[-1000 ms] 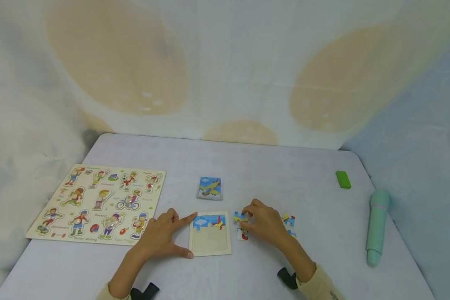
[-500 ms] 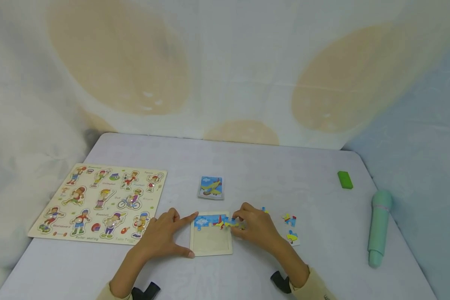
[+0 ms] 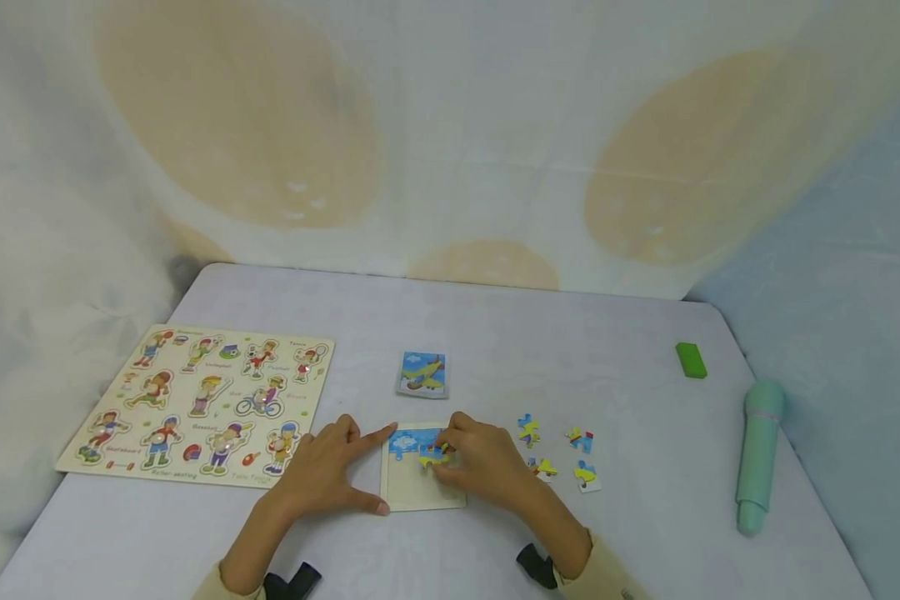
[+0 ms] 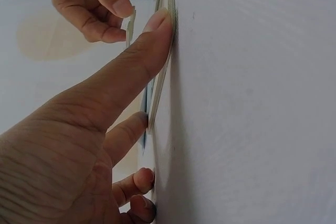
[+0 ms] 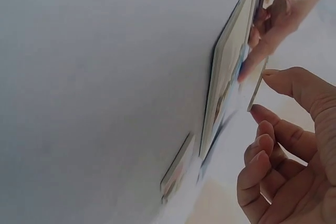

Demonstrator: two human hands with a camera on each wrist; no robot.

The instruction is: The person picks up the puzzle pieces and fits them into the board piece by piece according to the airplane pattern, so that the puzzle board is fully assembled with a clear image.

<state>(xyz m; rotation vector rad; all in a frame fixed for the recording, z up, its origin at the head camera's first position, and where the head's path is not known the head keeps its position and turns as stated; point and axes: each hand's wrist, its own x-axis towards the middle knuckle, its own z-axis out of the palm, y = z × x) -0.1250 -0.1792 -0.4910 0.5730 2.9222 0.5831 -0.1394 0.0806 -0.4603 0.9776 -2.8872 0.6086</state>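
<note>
A small wooden puzzle tray [image 3: 412, 493] lies on the table, with fitted blue-sky pieces [image 3: 407, 442] along its top. My left hand [image 3: 322, 468] spans the tray's left side; its index fingertip touches the upper corner and its thumb presses the lower one. Over the tray, my right hand [image 3: 487, 462] pinches a puzzle piece [image 3: 431, 456] between thumb and index finger. In the right wrist view this puzzle piece [image 5: 257, 90] is tilted and held above the tray. Part of the tray's upper right is hidden behind the right hand.
Several loose pieces [image 3: 585, 475] lie right of the right hand. Behind the tray is an airplane picture block [image 3: 422, 375]. A sports figure board [image 3: 202, 408] lies at left; a green block [image 3: 691, 360] and a mint-green cylinder [image 3: 759, 458] are at right.
My right hand has picked up the puzzle piece from the table right of the tray and carried it left, over the tray. The left hand has stayed at the tray's left side.
</note>
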